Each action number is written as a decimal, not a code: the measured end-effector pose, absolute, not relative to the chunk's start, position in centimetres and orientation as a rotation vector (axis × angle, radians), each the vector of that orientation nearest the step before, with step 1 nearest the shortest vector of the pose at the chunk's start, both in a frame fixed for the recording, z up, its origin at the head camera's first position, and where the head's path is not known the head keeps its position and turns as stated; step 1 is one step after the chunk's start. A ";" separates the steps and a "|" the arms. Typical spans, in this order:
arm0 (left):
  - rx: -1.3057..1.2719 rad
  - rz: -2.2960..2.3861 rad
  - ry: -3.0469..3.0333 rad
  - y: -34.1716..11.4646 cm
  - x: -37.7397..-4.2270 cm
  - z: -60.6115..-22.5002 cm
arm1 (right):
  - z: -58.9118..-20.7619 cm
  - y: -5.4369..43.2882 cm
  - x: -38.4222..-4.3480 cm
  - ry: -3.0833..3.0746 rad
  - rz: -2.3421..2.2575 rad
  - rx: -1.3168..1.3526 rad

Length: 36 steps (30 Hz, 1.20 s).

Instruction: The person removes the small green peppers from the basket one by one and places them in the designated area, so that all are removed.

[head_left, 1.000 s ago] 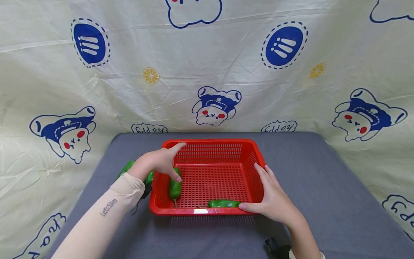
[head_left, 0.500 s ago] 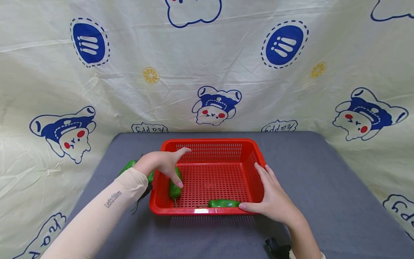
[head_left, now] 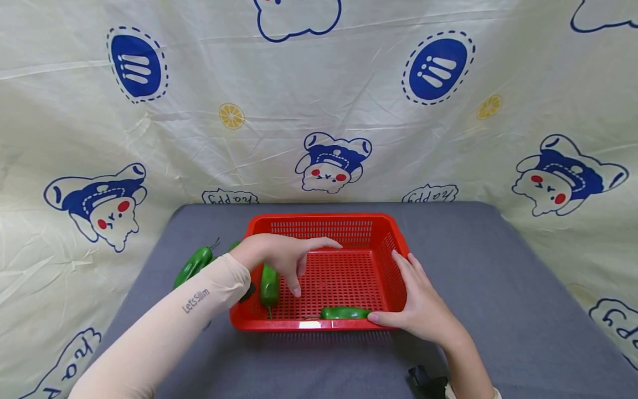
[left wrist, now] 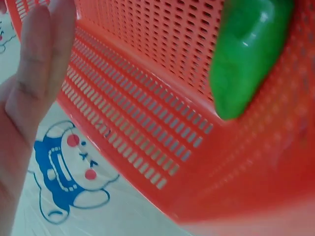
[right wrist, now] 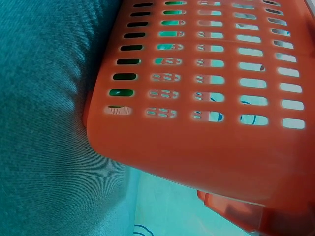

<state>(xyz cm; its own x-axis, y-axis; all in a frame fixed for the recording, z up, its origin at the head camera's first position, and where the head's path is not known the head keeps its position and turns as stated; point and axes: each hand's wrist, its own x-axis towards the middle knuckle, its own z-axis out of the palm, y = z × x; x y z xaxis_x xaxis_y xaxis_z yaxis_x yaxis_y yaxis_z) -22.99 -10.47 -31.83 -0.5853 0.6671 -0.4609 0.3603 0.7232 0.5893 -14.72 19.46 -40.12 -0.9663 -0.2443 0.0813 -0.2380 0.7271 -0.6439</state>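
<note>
1. A red basket (head_left: 324, 216) sits in the middle of the head view on a grey table (head_left: 463, 244), its long axis running left to right across the frame.
2. Inside it, toward the left wall, lies the first green pepper (head_left: 270, 285); its long axis runs up and down the frame and its stem points to the bottom edge.
3. The second green pepper (head_left: 345, 313) lies along the near wall, long axis left to right, stem pointing left.
4. Outside, left of the basket, the third green pepper (head_left: 193, 267) slants from lower left to upper right, stem toward the upper right; the forearm in its pale sleeve (head_left: 199, 305) hides part of it.
5. A further bit of green (head_left: 235, 244) shows above the left wrist, mostly hidden.
6. The left hand (head_left: 286, 254) is over the basket's left half, fingers extended and released, gripping nothing visible.
7. The right hand (head_left: 423, 307) grasps the basket's lower-right corner, thumb on the near rim, fingers along the right side; its thumb is just beside the second pepper's right end.
</note>
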 end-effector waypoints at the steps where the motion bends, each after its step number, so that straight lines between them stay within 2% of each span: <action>1: 0.787 0.565 2.220 -10.1 -23.1 -31.9 | -40.1 19.5 -14.7 2.911 -1.084 -0.405; 10: 0.859 0.417 2.119 -6.9 -23.0 -33.0 | -40.0 19.4 -14.7 2.911 -1.075 -0.410; 18: 0.961 0.087 2.243 -4.2 -22.2 -34.6 | -39.9 19.2 -14.6 2.909 -1.068 -0.399; 31: 1.183 -0.059 2.150 -2.1 -21.7 -35.5 | -39.9 19.5 -14.6 2.917 -1.071 -0.400; 36: 1.176 -0.149 2.146 -1.5 -21.7 -36.1 | -40.1 19.6 -14.6 2.915 -1.079 -0.397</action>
